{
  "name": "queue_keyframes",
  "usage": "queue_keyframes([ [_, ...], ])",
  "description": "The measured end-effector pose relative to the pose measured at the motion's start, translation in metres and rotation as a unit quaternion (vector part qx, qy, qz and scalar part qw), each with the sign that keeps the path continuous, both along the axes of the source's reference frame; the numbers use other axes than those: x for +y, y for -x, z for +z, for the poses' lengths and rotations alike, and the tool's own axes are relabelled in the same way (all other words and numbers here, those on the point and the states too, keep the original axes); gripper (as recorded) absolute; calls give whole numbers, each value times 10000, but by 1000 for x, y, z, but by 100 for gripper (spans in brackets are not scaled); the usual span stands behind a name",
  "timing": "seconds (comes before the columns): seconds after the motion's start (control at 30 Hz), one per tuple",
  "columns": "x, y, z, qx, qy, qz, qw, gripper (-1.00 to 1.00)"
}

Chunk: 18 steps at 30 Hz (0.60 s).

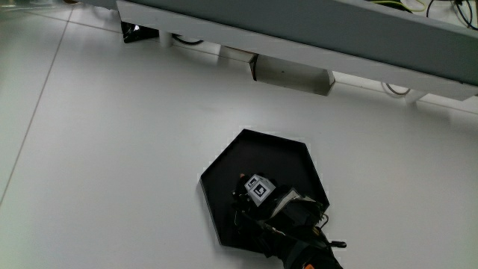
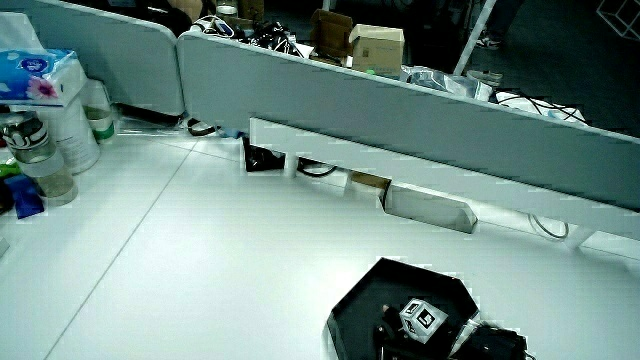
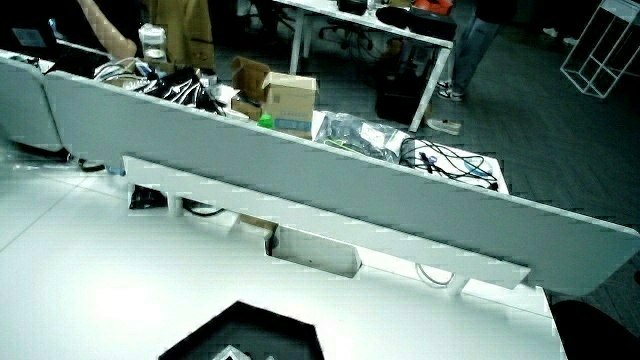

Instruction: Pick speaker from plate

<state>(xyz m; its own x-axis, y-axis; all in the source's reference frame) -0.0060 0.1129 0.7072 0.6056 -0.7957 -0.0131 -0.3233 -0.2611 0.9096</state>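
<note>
A black hexagonal plate (image 1: 261,153) lies on the white table, near the person's edge. The hand (image 1: 258,209) in its black glove is down over the part of the plate nearest the person, the patterned cube (image 1: 258,189) on its back facing up. Its forearm (image 1: 306,250) leads off toward the person. In a side view the plate (image 2: 375,295) and the hand (image 2: 420,330) show the same way. Another side view catches only a part of the plate (image 3: 265,335). I cannot make out the speaker: the hand covers that spot, dark against the dark plate.
A low grey partition (image 1: 314,22) with a white rail and a cable box (image 1: 291,75) under it runs along the table. In a side view a bottle (image 2: 40,160) and a tissue pack (image 2: 35,75) stand at the table's edge, away from the plate.
</note>
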Motion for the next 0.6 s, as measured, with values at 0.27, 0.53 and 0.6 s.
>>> queue_keyframes([
  [0.27,10,8,-1,-178,-206,-25,9996,100],
  [0.53,9,2,-3,-306,-444,263,9982,100],
  [0.6,8,1,-4,-140,-605,200,9979,100],
])
